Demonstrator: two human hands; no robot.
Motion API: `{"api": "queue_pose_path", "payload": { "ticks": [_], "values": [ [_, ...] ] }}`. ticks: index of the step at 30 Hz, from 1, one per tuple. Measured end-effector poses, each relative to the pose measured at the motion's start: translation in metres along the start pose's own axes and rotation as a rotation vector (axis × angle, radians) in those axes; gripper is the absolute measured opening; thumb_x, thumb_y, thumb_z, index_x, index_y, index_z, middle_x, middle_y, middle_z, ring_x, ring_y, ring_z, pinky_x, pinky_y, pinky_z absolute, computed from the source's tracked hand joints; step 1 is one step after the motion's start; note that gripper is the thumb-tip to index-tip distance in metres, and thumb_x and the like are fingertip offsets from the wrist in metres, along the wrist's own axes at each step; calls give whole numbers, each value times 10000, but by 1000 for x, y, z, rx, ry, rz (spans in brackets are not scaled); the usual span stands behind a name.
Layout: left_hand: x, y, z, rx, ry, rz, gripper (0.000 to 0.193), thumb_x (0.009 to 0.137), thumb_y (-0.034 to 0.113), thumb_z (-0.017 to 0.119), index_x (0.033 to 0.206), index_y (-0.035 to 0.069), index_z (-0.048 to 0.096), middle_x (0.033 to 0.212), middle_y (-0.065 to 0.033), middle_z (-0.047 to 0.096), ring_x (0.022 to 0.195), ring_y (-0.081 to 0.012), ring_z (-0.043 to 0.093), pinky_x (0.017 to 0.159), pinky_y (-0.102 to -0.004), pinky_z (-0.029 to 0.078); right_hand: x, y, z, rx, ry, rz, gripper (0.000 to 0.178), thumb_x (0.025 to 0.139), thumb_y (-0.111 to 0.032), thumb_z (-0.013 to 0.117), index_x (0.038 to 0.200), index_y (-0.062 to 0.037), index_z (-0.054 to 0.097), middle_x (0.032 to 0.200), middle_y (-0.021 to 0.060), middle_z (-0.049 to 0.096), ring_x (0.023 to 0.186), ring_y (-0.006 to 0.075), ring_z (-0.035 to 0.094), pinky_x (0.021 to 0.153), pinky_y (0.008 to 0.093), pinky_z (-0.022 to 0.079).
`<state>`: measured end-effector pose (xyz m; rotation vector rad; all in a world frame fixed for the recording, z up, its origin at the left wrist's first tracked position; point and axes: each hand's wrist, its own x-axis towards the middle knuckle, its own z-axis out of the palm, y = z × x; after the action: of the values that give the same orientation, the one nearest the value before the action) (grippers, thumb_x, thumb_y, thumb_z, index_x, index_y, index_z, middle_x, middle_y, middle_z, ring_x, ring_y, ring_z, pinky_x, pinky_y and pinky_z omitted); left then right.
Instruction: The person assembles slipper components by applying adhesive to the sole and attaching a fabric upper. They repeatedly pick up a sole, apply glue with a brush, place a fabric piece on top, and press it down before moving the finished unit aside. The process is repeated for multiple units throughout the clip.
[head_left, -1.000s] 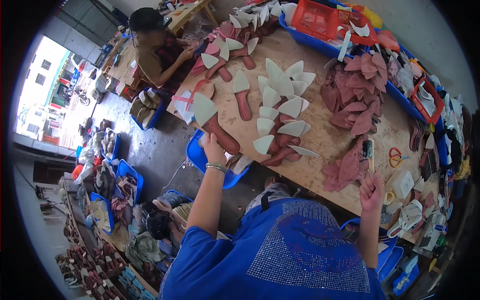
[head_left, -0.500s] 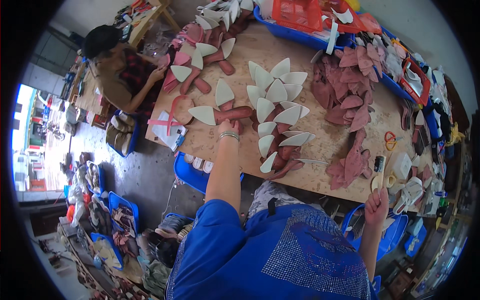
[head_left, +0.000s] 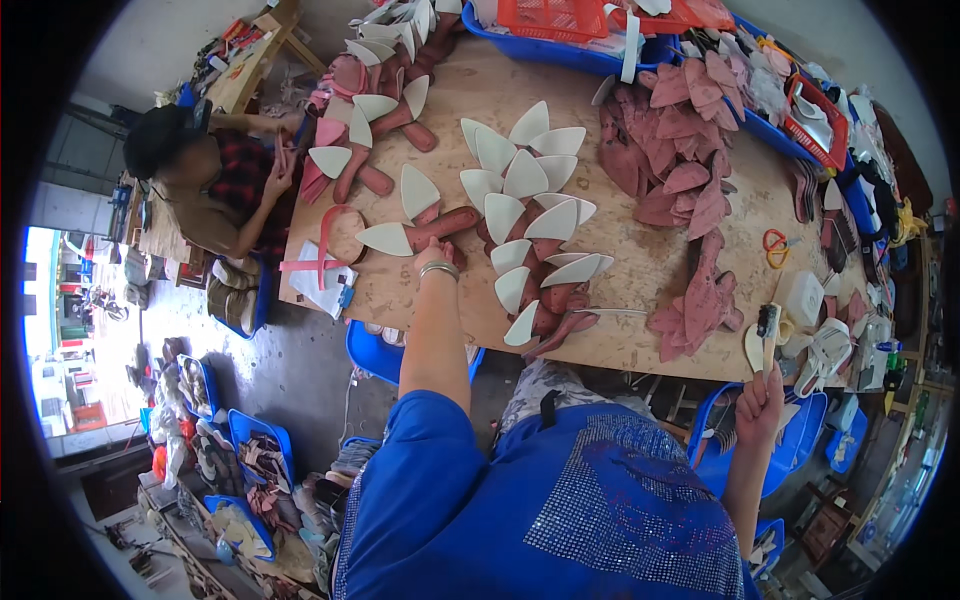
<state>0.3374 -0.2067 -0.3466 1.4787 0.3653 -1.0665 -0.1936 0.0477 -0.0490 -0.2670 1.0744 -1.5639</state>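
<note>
My left hand (head_left: pixel 438 254) is at the near edge of a reddish-brown insole (head_left: pixel 446 226), its fingers closed on it and partly hidden. A white pointed piece (head_left: pixel 386 239) sticks out from this insole's left end. Just behind lies another insole with a white pointed piece (head_left: pixel 420 190). My right hand (head_left: pixel 760 404), by the table's near right edge, is closed round the wooden handle of a brush (head_left: pixel 769 325), dark bristles upward. Right of my left hand, a row of overlapping insoles (head_left: pixel 545 320) carries several white pointed pieces (head_left: pixel 525 175).
Loose reddish pieces (head_left: pixel 690 210) are heaped on the wooden table (head_left: pixel 400 290). Orange-handled scissors (head_left: pixel 776 248) and a white container (head_left: pixel 800 298) lie at the right. Blue bins (head_left: pixel 370 350) stand below. A co-worker (head_left: pixel 215 170) sits at the far left, handling a pink piece.
The whole view has shifted, so the table appears further left. My right hand keeps the brush, which shows more clearly over the table edge. My left hand stays at the same insole.
</note>
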Motion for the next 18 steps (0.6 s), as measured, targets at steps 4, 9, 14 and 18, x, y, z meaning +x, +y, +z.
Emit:
{"api": "queue_pose_path", "payload": {
  "ticks": [4,9,14,18],
  "values": [
    [-28,11,-19,-22,-130,28,370,928,328,619,1077,-5,556,953,-124,597,735,-198,591,590,-244,538,2,-14,-9,59,-17,-11,360,999,-205,480,1304,-24,423,636,-36,317,451,23,254,351,169,203],
    [-54,21,-92,122,-36,628,360,973,392,502,755,108,459,617,-4,450,537,-108,421,468,-247,320,32,-43,-58,234,-57,-11,320,1008,-187,453,1307,-72,443,630,-40,300,448,31,254,356,175,222],
    [-358,9,23,378,-580,961,158,984,169,448,982,30,524,790,-8,522,677,-100,467,631,-249,434,39,-74,-110,336,25,-81,327,997,-193,481,1305,-88,455,618,-44,289,447,34,255,354,176,222],
    [-424,-113,80,1108,-1338,881,364,870,31,569,1230,74,542,1118,-85,602,981,-229,592,866,-336,464,51,-88,-133,341,57,-45,227,990,-197,498,1184,-81,484,619,-39,297,447,36,254,348,179,216]
  ]
}}
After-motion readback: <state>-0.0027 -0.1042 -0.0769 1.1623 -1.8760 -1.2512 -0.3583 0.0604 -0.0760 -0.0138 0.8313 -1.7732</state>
